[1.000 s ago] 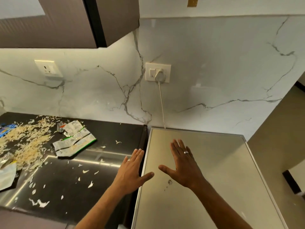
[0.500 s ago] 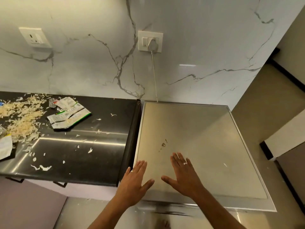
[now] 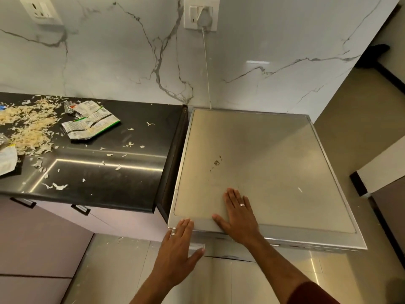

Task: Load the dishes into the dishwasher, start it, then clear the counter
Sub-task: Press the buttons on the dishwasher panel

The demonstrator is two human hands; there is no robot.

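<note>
**A:** Where is the dishwasher (image 3: 252,163), and what are the hands doing?

**B:** It is a freestanding silver appliance seen from above, its flat metal top filling the centre right of the view. It stands against a marble wall (image 3: 109,62), with a white cord (image 3: 207,69) running up from its back edge to a plug socket (image 3: 201,14). The right hand (image 3: 238,216) lies flat on the top near the front edge, fingers straight and slightly spread, holding nothing. The left hand (image 3: 179,244) hovers at the front left corner of the dishwasher, fingers straight, thumb out, also holding nothing. Whether it touches the corner I cannot tell.

**B:** What sits beside it?

**A:** Just left of the dishwasher, across a narrow gap, is a black counter (image 3: 109,172). It carries scattered pale flakes (image 3: 28,126) and torn wrappers (image 3: 89,123), well away from the dishwasher.

**A:** How would the dishwasher handle?

**B:** As a judgement: heavy, rigid and not to be lifted. The brushed top looks smooth and offers no grip. The door front is hidden below the top edge, so its handle cannot be seen; a hold would likely be under the front lip, pulling the door down steadily. No dishes are visible, so loading seems not yet begun.
</note>
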